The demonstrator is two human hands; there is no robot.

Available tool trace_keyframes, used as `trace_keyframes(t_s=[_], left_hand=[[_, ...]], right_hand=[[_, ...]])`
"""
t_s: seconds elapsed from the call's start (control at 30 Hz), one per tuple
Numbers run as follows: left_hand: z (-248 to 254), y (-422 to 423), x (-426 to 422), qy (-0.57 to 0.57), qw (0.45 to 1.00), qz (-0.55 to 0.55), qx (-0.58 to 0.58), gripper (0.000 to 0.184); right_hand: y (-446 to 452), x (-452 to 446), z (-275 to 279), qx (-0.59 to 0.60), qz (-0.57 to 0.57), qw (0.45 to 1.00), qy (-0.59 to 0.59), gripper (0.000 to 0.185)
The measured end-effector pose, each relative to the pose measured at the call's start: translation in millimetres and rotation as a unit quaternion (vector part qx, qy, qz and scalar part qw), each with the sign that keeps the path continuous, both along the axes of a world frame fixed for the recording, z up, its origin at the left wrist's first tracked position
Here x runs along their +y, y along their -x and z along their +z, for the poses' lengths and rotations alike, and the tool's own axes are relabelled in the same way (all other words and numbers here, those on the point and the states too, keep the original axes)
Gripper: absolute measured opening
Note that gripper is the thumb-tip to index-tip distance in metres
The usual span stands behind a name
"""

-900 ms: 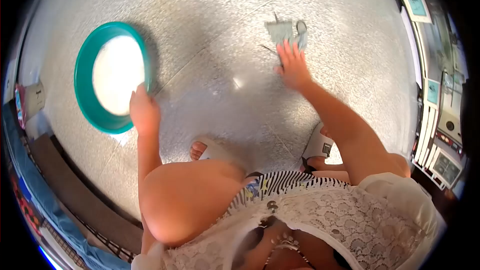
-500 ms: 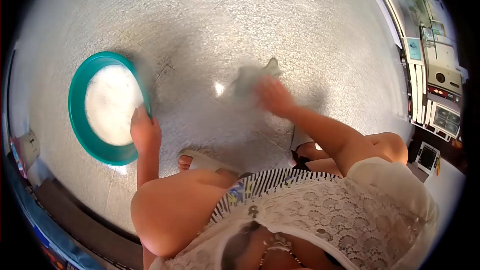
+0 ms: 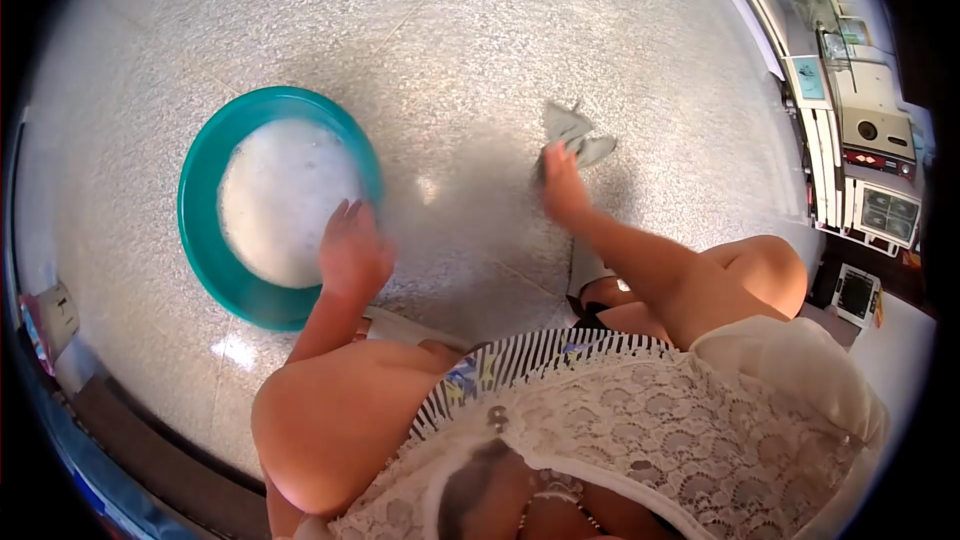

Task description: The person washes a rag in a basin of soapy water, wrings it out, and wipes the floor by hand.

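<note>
A teal plastic basin (image 3: 205, 270) full of white, foamy suds (image 3: 290, 195) sits on the floor at the left. My left hand (image 3: 357, 258) is at its lower right rim, slightly blurred, with fingers bent over the edge by the suds. Farther right, a grey-green cloth (image 3: 583, 140) is bunched up on or just over the floor. My right hand (image 3: 565, 185) has its fingers closed on the near side of this cloth, which spreads out beyond them.
Speckled tile floor (image 3: 440, 50) surrounds the basin. My sandalled feet (image 3: 605, 292) are close below my hands. Shelving with appliances (image 3: 880, 140) stands along the right side, and a dark, low ledge (image 3: 150, 440) lies at the lower left.
The basin has shifted right, with my left hand at its rim. My right hand has moved the cloth slightly to the right, and the cloth looks less blurred.
</note>
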State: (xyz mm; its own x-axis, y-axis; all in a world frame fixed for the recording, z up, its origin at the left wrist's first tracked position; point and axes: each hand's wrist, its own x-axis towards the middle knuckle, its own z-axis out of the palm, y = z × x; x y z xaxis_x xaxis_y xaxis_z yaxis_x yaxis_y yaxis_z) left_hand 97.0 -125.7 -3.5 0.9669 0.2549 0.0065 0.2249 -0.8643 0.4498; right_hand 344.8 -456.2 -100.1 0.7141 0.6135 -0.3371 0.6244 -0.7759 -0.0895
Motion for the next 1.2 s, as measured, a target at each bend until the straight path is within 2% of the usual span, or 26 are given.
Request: trace_keyframes(t_s=[0.03, 0.1, 0.2, 0.27, 0.3, 0.33, 0.4, 0.43, 0.5, 0.57, 0.6, 0.63, 0.7, 0.77, 0.8, 0.87, 0.9, 0.97, 1.03, 1.13, 1.17, 1.2], left_hand=[[3, -2, -1, 0.006, 1.0, -0.004, -0.003, 0.042], [11, -7, -1, 0.016, 1.0, -0.009, -0.011, 0.041], [22, -7, 11, 0.122, 0.989, 0.04, 0.075, 0.04], [29, -8, 19, 0.225, 0.958, 0.138, 0.116, 0.04], [30, -8, 22, 0.275, 0.934, 0.186, 0.133, 0.04], [26, -6, 26, 0.343, 0.916, 0.19, 0.085, 0.041], [17, -2, 33, 0.467, 0.862, 0.195, -0.02, 0.044], [25, -3, 33, 0.54, 0.818, 0.184, -0.072, 0.045], [47, -8, 32, 0.647, 0.731, 0.166, -0.141, 0.046], [59, -8, 42, 0.705, 0.674, 0.176, -0.133, 0.047], [64, -6, 49, 0.725, 0.653, 0.189, -0.11, 0.048], [69, -4, 55, 0.741, 0.612, 0.23, -0.15, 0.043], [63, 11, 70, 0.713, 0.601, 0.305, -0.194, 0.041], [57, 32, 83, 0.691, 0.582, 0.376, -0.206, 0.045], [42, 45, 92, 0.605, 0.656, 0.416, -0.176, 0.048], [-11, 72, 105, 0.411, 0.769, 0.48, -0.099, 0.054], [-23, 72, 100, 0.167, 0.85, 0.499, -0.037, 0.065], [-29, 74, 96, 0.003, 0.927, 0.376, 0.003, 0.071], [-38, 66, 93, -0.137, 0.956, 0.248, 0.078, 0.077], [-86, 65, 79, -0.169, 0.953, 0.219, 0.122, 0.075], [-98, 68, 83, -0.153, 0.952, 0.211, 0.16, 0.072], [-96, 69, 88, -0.127, 0.956, 0.197, 0.173, 0.07]], right_hand=[[24, 7, 8, -0.071, 0.122, 0.99, 0.018, 0.057], [52, 17, 18, 0.104, 0.067, 0.99, -0.063, 0.043], [51, 49, 47, 0.308, -0.077, 0.944, -0.091, 0.032], [36, 77, 62, 0.472, -0.188, 0.848, -0.151, 0.029], [17, 84, 66, 0.567, -0.24, 0.758, -0.215, 0.027], [8, 93, 74, 0.646, -0.288, 0.652, -0.272, 0.025], [6, 130, 125, 0.718, -0.262, 0.571, -0.301, 0.024], [7, 152, 151, 0.751, -0.247, 0.527, -0.313, 0.024], [20, 195, 186, 0.765, -0.248, 0.506, -0.311, 0.024], [34, 233, 198, 0.777, -0.242, 0.484, -0.323, 0.027], [41, 253, 196, 0.758, -0.233, 0.519, -0.319, 0.027], [47, 272, 193, 0.737, -0.226, 0.553, -0.316, 0.028], [52, 303, 183, 0.689, -0.213, 0.622, -0.303, 0.031], [56, 324, 172, 0.644, -0.233, 0.669, -0.289, 0.032], [61, 334, 168, 0.62, -0.245, 0.69, -0.281, 0.033], [70, 348, 143, 0.458, -0.051, 0.857, -0.231, 0.038], [76, 352, 127, 0.359, 0.052, 0.91, -0.199, 0.041], [97, 355, 91, 0.189, 0.219, 0.934, -0.212, 0.049], [118, 361, 57, 0.051, 0.343, 0.907, -0.238, 0.06], [142, 350, 54, -0.017, 0.406, 0.904, -0.13, 0.06], [144, 350, 45, -0.034, 0.399, 0.905, -0.145, 0.057], [142, 352, 41, -0.003, 0.398, 0.909, -0.124, 0.051]])
